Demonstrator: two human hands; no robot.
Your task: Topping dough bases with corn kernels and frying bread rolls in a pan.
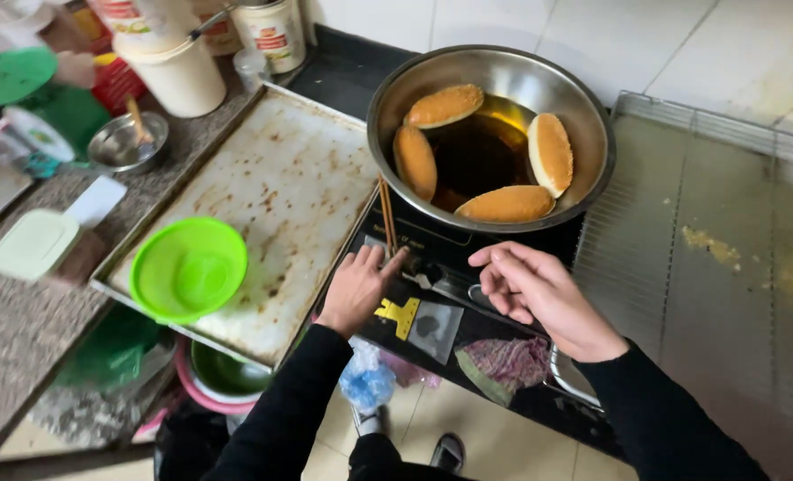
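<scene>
A steel pan [592, 116] of dark oil stands on a black induction cooker [450, 245]. Several golden breaded patties [549, 153] lean against the pan's inner wall. My left hand [359, 287] rests on the cooker's front panel, its fingers closed around the lower end of a pair of wooden chopsticks [385, 209] that lie along the cooker's left edge. My right hand [532, 287] hovers over the control panel with fingers loosely curled and holds nothing.
A stained metal tray [289, 178] at left carries a green plastic bowl [189, 267]. Jars, a white tub [181, 76] and a small steel bowl [127, 142] crowd the back left. A wire rack [708, 232] with crumbs lies at right.
</scene>
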